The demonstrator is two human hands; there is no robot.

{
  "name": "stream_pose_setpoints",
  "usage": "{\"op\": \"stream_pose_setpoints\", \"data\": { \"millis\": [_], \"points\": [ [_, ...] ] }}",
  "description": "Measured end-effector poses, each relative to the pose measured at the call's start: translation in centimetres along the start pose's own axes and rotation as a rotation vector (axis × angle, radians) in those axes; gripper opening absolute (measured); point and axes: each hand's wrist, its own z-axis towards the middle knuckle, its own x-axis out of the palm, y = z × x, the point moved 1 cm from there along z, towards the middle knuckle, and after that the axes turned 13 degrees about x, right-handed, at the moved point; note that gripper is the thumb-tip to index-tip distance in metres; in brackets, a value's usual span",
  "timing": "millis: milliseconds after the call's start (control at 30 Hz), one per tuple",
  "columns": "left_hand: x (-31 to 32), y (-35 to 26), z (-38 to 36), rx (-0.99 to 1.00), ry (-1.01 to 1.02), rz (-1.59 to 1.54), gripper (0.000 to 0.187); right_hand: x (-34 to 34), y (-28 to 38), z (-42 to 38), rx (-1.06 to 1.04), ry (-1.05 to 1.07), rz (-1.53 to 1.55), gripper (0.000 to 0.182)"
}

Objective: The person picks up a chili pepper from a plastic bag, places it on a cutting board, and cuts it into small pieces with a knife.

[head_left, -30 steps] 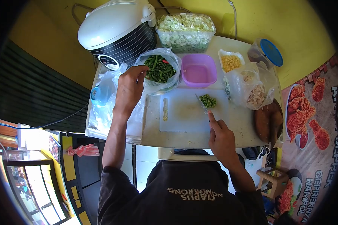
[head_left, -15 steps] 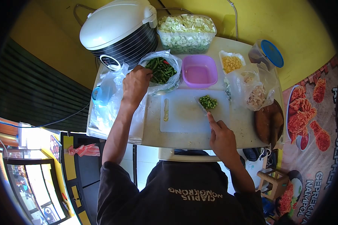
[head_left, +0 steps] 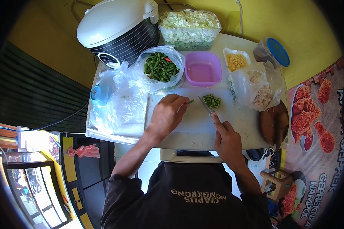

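Left hand (head_left: 166,116) fingers pinch together on a small green chili (head_left: 190,102), held over the middle of the white cutting board (head_left: 197,124). The chili pokes out just past the fingertips, on the side facing the right hand (head_left: 228,141). Slim and deep green, it shows only one short end; the rest is hidden in the grip.

Above the right part of the board, the right hand closes around a knife (head_left: 208,109), index finger stretched along the metal blade, whose tip angles away from the person, beside a small heap of chopped green chilies (head_left: 212,101). The pieces are bright green with paler cut faces.

Beyond the board's far left corner, a clear plastic bag (head_left: 144,82) bulges with whole green chilies and a touch of red. An empty-looking purple tub (head_left: 203,72) sits just behind the board; right of it, a plastic bag (head_left: 273,86) holds pale shreds.
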Motion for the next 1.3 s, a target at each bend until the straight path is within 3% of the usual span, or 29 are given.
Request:
{"op": "stream_pose_setpoints", "data": {
  "millis": [233,1300],
  "points": [
    [2.9,0.4,-1.0,0.029,0.030,0.066,0.018,0.0,0.0,-0.4,-0.011,0.044,0.000,0.070],
    [3.2,1.3,-0.4,-0.004,0.026,-0.029,0.014,-0.3,0.4,-0.3,-0.001,0.160,-0.008,0.068]
  ]
}}
